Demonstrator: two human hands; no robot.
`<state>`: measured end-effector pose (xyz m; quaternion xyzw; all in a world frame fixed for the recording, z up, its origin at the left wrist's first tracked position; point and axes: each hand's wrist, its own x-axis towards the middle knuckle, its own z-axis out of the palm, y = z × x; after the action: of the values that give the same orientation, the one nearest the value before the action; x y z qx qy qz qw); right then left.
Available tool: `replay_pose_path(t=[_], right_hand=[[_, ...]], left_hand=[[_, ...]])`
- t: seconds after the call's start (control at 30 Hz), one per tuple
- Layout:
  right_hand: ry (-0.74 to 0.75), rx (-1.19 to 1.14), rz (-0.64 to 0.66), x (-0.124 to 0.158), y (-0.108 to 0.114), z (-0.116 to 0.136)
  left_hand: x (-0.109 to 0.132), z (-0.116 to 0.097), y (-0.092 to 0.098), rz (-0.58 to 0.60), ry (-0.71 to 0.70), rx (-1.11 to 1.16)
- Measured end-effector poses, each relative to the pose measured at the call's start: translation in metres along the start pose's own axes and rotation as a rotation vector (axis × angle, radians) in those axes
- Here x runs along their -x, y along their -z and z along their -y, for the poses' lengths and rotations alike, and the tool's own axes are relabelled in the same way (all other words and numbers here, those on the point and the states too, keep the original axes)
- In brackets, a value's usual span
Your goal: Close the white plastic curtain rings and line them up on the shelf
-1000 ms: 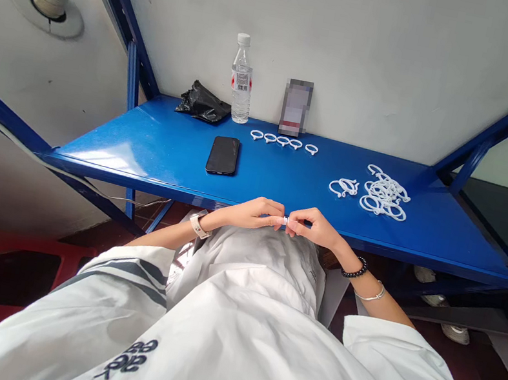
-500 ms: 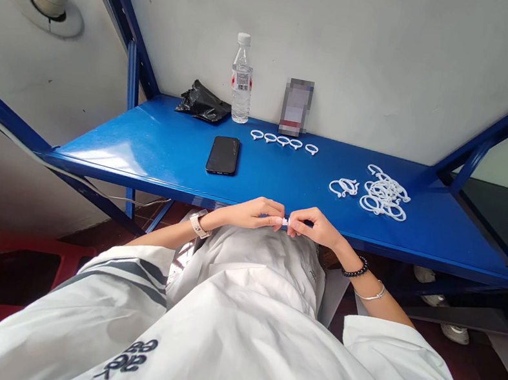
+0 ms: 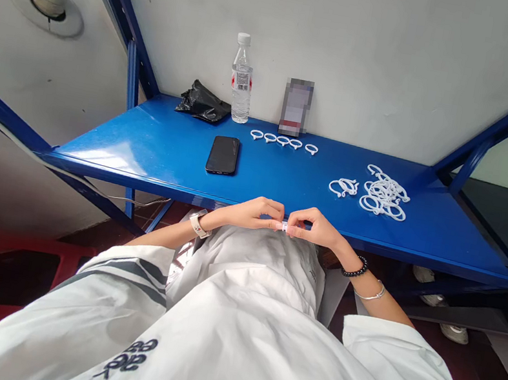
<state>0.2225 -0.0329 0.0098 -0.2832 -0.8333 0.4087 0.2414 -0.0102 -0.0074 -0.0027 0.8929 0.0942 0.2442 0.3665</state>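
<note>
- Left hand (image 3: 257,213): thumb and fingers pinch one end of a small white plastic piece (image 3: 284,227); the right hand (image 3: 314,225) pinches the other end.
- The piece sits between the fingertips, by the near edge of the blue tabletop (image 3: 166,158) (mostly covered, so its full shape can't be told).
- Likely light, fairly stiff and a little slick; best gripped by fingertips at both ends.
- Since half a second ago, the piece has dropped slightly between the fingers; the white rings (image 3: 283,142) beyond haven't moved.
</note>
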Motion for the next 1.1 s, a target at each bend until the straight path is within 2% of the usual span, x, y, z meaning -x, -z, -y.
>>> replay_pose_path(t=[0.4,1.1], right_hand=[[0.032,0.010,0.028,0.0002,0.0012,-0.0031],[0.018,0.065,-0.008,0.0006,-0.0031,-0.0028]], left_hand=[[-0.0008,-0.0002,0.0003,0.000,-0.001,0.010],[-0.0009,-0.0022,0.0012,-0.007,0.019,0.043]])
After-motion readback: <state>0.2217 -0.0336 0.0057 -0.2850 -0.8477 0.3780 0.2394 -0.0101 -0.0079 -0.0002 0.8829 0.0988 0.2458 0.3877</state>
